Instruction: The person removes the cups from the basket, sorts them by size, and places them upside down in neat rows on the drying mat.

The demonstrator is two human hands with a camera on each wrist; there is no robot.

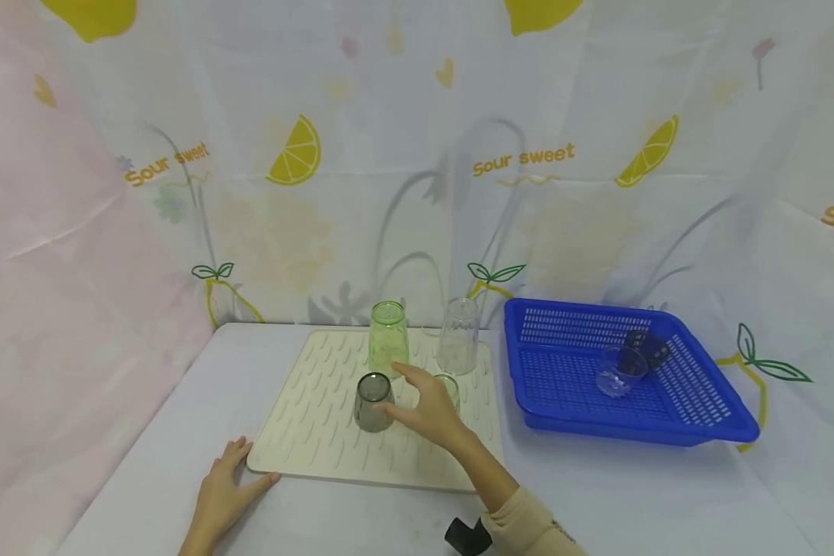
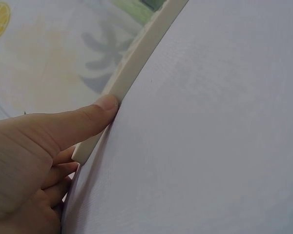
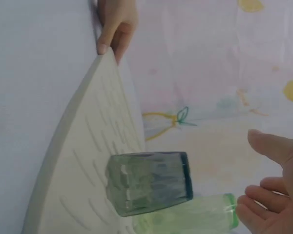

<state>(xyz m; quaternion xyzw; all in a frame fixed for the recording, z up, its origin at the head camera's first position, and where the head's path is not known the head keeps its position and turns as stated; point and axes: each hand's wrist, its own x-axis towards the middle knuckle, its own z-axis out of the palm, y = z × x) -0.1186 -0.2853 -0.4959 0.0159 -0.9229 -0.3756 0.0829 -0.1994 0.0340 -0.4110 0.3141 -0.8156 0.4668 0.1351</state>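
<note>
A cream ridged drying mat (image 1: 320, 417) lies on the table, its near left corner between the thumb and fingers of my left hand (image 1: 221, 494). In the left wrist view the thumb presses the side of the mat (image 2: 136, 58). My right hand (image 1: 427, 405) is over the mat with thumb and fingers spread around the air beside a short grey glass (image 1: 374, 409). The right wrist view shows a gap between those fingers and the grey glass (image 3: 149, 183). Behind it stands a tall green glass (image 1: 388, 340). A small greenish glass (image 1: 449, 386) is partly hidden by my right hand.
A tall clear glass (image 1: 459, 340) stands at the mat's far right. To the right sits a blue plastic basket (image 1: 632, 428) holding a clear glass (image 1: 618, 374) and a dark patterned item (image 1: 648, 347). A printed cloth (image 1: 389, 216) hangs behind the table.
</note>
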